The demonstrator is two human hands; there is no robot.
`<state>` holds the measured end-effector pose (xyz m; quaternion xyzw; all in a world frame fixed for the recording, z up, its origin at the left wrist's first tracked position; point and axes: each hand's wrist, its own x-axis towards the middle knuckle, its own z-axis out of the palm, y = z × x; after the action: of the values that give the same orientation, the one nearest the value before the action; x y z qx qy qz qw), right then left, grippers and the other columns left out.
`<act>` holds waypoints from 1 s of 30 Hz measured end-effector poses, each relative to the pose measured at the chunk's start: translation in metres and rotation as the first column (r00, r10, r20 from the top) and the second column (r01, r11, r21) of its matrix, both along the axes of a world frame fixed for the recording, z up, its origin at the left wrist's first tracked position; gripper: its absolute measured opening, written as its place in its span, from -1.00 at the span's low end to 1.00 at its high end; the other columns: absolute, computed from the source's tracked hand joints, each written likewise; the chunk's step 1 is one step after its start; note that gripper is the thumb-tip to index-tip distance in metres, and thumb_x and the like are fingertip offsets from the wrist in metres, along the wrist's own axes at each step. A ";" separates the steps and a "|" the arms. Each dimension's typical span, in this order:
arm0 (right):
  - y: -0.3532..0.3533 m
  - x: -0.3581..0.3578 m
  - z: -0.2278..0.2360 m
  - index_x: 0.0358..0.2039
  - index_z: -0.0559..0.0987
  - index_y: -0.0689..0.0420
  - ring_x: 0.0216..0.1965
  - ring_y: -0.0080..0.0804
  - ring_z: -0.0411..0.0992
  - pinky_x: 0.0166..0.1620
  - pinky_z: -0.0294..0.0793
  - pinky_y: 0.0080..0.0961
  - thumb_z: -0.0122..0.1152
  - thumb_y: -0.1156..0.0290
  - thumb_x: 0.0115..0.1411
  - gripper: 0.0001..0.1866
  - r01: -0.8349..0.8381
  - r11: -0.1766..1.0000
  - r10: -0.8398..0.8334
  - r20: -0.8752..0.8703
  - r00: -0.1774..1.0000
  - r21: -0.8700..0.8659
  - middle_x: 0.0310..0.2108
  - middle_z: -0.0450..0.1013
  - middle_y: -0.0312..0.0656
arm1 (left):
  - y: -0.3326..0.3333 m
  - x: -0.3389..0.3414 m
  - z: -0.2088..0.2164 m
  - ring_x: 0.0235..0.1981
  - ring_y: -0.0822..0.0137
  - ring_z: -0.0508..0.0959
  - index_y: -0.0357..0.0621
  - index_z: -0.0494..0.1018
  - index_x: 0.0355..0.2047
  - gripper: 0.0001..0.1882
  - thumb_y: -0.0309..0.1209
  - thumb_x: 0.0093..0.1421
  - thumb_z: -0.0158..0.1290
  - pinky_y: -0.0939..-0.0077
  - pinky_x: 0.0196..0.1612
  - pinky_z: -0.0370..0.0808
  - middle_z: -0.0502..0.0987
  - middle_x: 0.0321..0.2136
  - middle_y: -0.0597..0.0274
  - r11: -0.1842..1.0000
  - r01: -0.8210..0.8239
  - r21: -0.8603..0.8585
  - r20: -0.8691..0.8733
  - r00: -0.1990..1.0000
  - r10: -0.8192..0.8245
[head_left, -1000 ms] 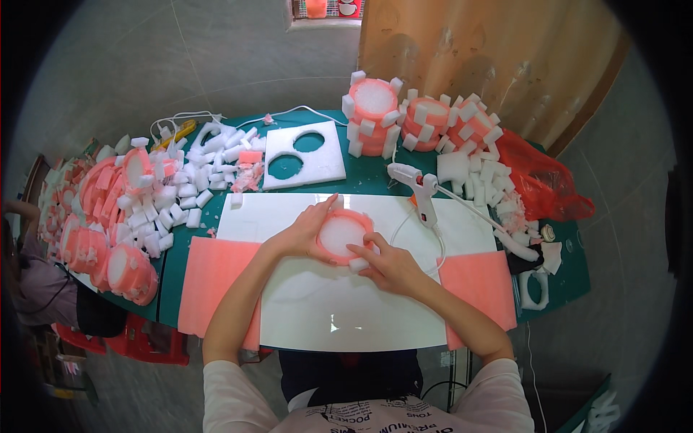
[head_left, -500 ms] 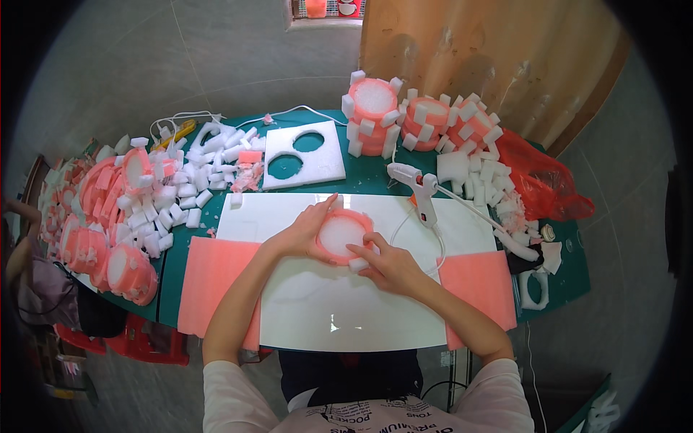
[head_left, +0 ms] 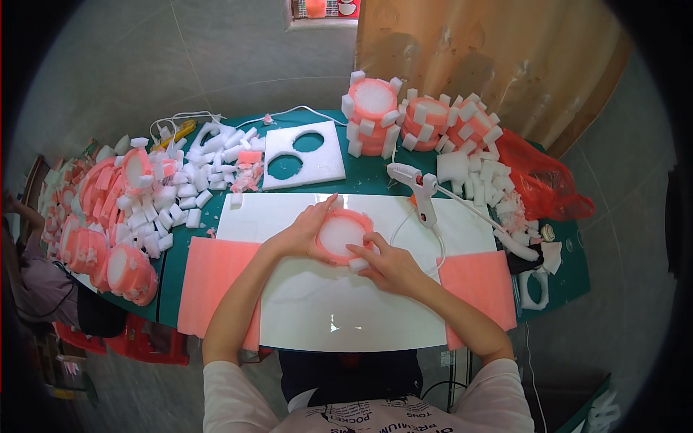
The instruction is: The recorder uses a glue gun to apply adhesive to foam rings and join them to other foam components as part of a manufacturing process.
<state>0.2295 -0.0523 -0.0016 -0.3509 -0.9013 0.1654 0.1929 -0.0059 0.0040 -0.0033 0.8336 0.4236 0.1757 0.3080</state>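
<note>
A round foam piece with a pink rim and a white centre (head_left: 342, 237) lies on the glossy white board (head_left: 346, 310) in front of me. My left hand (head_left: 310, 229) curves around its left side, thumb at the near edge and fingers at the far edge. At its near right edge my right hand (head_left: 386, 265) pinches a small white foam block (head_left: 358, 265) against the pink rim. A white hot glue gun (head_left: 415, 189) stands to the right, beyond my right hand, its cable curling down onto the board.
Loose white foam blocks (head_left: 170, 206) and pink foam rounds (head_left: 130, 273) heap up at the left. Stacked pink rounds with blocks (head_left: 373, 119) stand at the back, near a red plastic bag (head_left: 545, 184). A white foam sheet with two holes (head_left: 328, 159) lies behind the board. Another person (head_left: 47, 281) sits far left.
Both my hands, the foam round and the block stay in place. At the far left, the other person's arm and body have shifted slightly.
</note>
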 end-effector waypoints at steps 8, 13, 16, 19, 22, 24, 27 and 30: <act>0.000 0.000 0.000 0.05 0.31 -0.09 -0.36 -0.29 0.44 -0.41 0.45 -0.42 0.27 0.36 -0.05 -0.40 -0.001 1.000 0.001 0.005 1.000 -0.004 -0.10 0.24 -0.16 | 0.000 0.000 -0.001 0.02 -0.10 0.23 -0.29 -0.21 0.23 0.38 0.07 -0.47 0.34 0.20 0.11 0.18 0.17 0.07 -0.20 1.000 0.000 -0.004 -0.014 1.000 0.000; 0.000 0.000 -0.001 0.05 0.32 -0.08 -0.36 -0.29 0.44 -0.41 0.45 -0.42 0.27 0.36 -0.05 -0.41 -0.004 1.000 0.004 -0.016 1.000 -0.007 -0.10 0.24 -0.16 | 0.000 0.000 0.000 0.03 -0.10 0.23 -0.29 -0.20 0.23 0.38 0.07 -0.48 0.34 0.20 0.12 0.17 0.17 0.08 -0.19 1.000 0.000 -0.014 -0.004 1.000 0.000; 0.000 0.000 0.000 0.04 0.33 -0.08 -0.36 -0.29 0.44 -0.41 0.45 -0.42 0.26 0.36 -0.05 -0.41 -0.002 1.000 0.002 -0.013 1.000 -0.010 -0.10 0.24 -0.16 | 0.000 0.000 0.000 0.04 -0.11 0.22 -0.29 -0.20 0.23 0.37 0.07 -0.48 0.34 0.19 0.12 0.17 0.16 0.08 -0.19 1.000 0.000 -0.019 0.001 1.000 0.000; 0.000 0.000 -0.001 0.04 0.33 -0.09 -0.36 -0.29 0.44 -0.40 0.45 -0.42 0.26 0.35 -0.04 -0.42 0.004 1.000 -0.004 -0.005 1.000 -0.011 -0.10 0.24 -0.17 | 0.000 0.000 0.002 0.04 -0.11 0.22 -0.29 -0.20 0.23 0.37 0.08 -0.48 0.34 0.19 0.12 0.16 0.16 0.08 -0.20 1.000 -0.004 -0.030 -0.014 1.000 0.004; 0.000 0.000 0.000 0.04 0.33 -0.10 -0.35 -0.29 0.44 -0.40 0.45 -0.42 0.26 0.35 -0.04 -0.42 0.011 1.000 -0.011 0.004 1.000 -0.021 -0.10 0.24 -0.17 | -0.001 0.000 0.002 0.05 -0.11 0.21 -0.29 -0.20 0.23 0.37 0.08 -0.47 0.34 0.19 0.13 0.16 0.15 0.09 -0.19 1.000 -0.005 -0.029 -0.006 1.000 0.005; 0.000 -0.001 0.001 0.04 0.33 -0.10 -0.35 -0.29 0.44 -0.40 0.45 -0.41 0.26 0.34 -0.04 -0.43 0.013 0.999 -0.013 0.009 1.000 -0.031 -0.09 0.24 -0.17 | -0.001 -0.001 0.002 0.05 -0.11 0.21 -0.29 -0.20 0.23 0.37 0.08 -0.47 0.34 0.19 0.12 0.16 0.15 0.09 -0.19 1.000 -0.004 -0.031 -0.007 1.000 0.004; -0.001 0.000 0.002 0.04 0.33 -0.10 -0.35 -0.29 0.44 -0.39 0.45 -0.41 0.26 0.34 -0.03 -0.43 0.012 1.000 -0.012 0.007 1.000 -0.022 -0.09 0.24 -0.17 | -0.001 0.000 0.002 0.04 -0.10 0.22 -0.29 -0.20 0.23 0.37 0.07 -0.47 0.34 0.19 0.12 0.17 0.16 0.09 -0.19 0.999 -0.005 -0.036 -0.008 1.000 0.005; 0.000 -0.001 0.001 0.04 0.33 -0.10 -0.35 -0.29 0.44 -0.39 0.45 -0.41 0.25 0.34 -0.03 -0.43 0.013 0.999 -0.013 0.008 1.000 -0.032 -0.09 0.24 -0.17 | -0.002 0.000 0.004 0.03 -0.10 0.22 -0.29 -0.20 0.23 0.37 0.07 -0.47 0.34 0.20 0.11 0.17 0.16 0.08 -0.19 0.999 -0.005 -0.041 -0.007 1.000 0.004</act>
<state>0.2288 -0.0526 -0.0002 -0.3603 -0.8971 0.1770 0.1847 -0.0055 0.0024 0.0010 0.8267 0.4301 0.1648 0.3233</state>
